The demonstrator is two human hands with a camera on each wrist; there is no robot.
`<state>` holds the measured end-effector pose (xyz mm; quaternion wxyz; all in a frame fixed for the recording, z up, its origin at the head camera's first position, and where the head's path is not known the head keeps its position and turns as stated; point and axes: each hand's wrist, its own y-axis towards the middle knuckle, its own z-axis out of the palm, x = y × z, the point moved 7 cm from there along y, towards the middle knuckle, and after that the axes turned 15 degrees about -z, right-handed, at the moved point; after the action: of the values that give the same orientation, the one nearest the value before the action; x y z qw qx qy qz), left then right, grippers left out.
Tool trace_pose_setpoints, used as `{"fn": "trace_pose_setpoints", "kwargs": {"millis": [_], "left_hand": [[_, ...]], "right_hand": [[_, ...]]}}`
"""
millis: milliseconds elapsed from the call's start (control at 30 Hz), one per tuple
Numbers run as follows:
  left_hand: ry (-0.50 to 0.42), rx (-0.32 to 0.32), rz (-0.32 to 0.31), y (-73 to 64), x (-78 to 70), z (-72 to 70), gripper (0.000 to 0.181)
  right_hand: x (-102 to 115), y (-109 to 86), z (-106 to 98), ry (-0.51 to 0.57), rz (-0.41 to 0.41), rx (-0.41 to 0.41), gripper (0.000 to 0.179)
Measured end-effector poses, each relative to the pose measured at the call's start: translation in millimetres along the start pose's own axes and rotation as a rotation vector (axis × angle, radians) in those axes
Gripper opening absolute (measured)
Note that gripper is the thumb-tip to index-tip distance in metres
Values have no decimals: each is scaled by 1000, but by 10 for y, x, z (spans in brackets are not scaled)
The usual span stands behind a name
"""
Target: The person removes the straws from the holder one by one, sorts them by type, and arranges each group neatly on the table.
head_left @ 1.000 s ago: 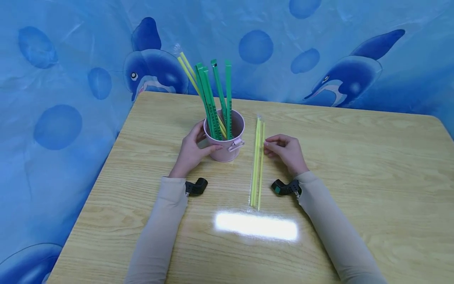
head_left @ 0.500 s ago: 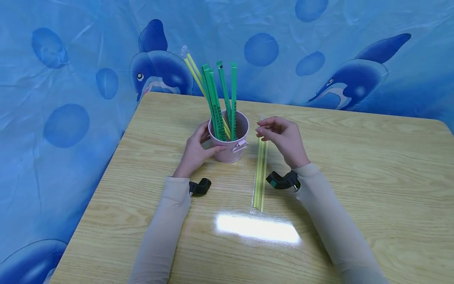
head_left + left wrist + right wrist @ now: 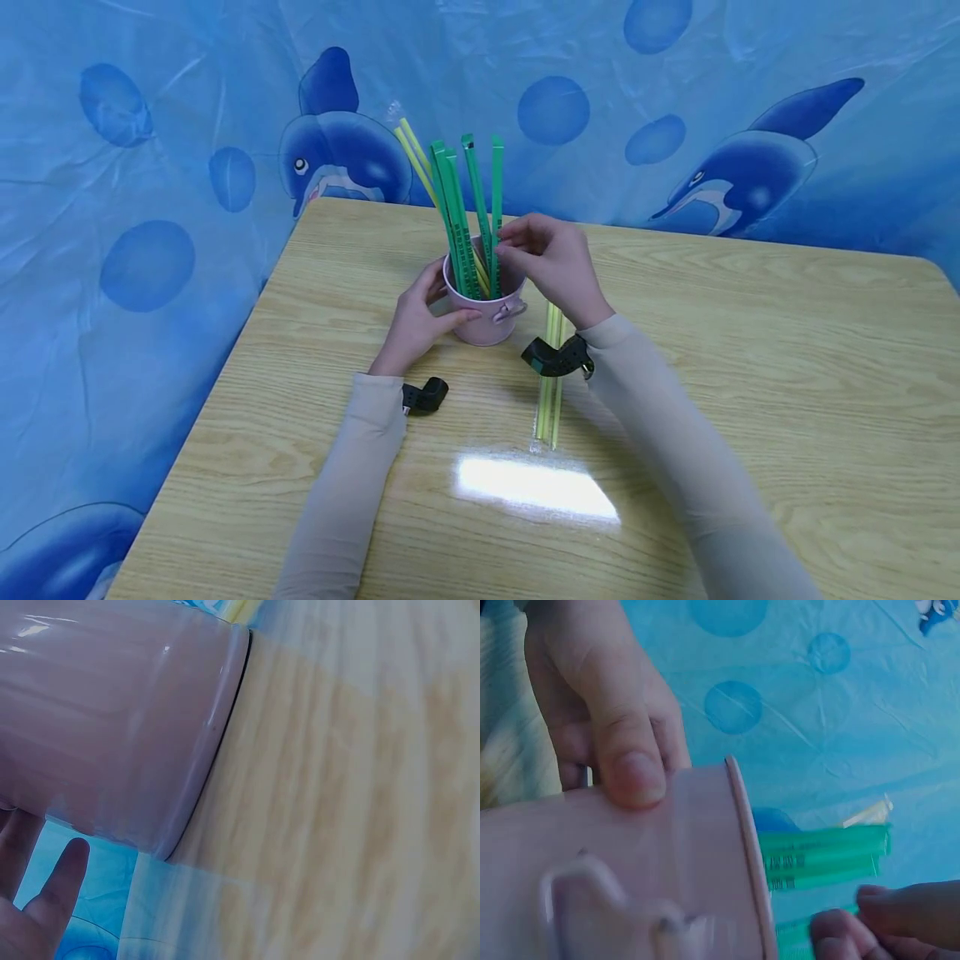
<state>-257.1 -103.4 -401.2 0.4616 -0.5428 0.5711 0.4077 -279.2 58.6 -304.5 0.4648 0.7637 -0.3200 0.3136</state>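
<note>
A small pink metal bucket (image 3: 486, 327) stands on the table, holding several upright green-wrapped straws (image 3: 459, 225) and a few yellow straws (image 3: 414, 154) leaning left. My left hand (image 3: 411, 325) grips the bucket's left side, thumb across its front and fingers round the back. My right hand (image 3: 557, 265) is over the bucket's right rim, thumb and fingertips pinching the rightmost green-wrapped straw (image 3: 497, 187). In the right wrist view those fingertips (image 3: 836, 930) meet at the green wrapper just outside the rim. Yellow straws (image 3: 547, 408) in clear wrapping lie on the table, partly under my right wrist.
The wooden table (image 3: 750, 375) extends far to the right. Behind it hangs a blue sheet (image 3: 480, 50) printed with dolphins. A black wrist camera (image 3: 557, 358) sits on the right wrist, another camera (image 3: 426, 395) on the left.
My right hand has left the yellow straws on the table, risen and moved left to the green-wrapped straws in the bucket. My left hand keeps its grip on the bucket.
</note>
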Motion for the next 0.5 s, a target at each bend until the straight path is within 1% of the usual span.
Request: {"fn": "trace_pose_setpoints", "kwargs": {"millis": [67, 133, 300, 500], "left_hand": [[-1, -2, 9, 0, -3, -3, 76], [2, -3, 12, 0, 0, -3, 76], [1, 8, -6, -5, 15, 9, 77], [-6, 7, -18, -19, 2, -5, 77]], "right_hand": [[9, 55, 73, -27, 12, 43, 17], [-2, 102, 130, -27, 22, 68, 16], [-76, 199, 209, -57, 31, 63, 14], [-111, 277, 279, -226, 36, 85, 13]]}}
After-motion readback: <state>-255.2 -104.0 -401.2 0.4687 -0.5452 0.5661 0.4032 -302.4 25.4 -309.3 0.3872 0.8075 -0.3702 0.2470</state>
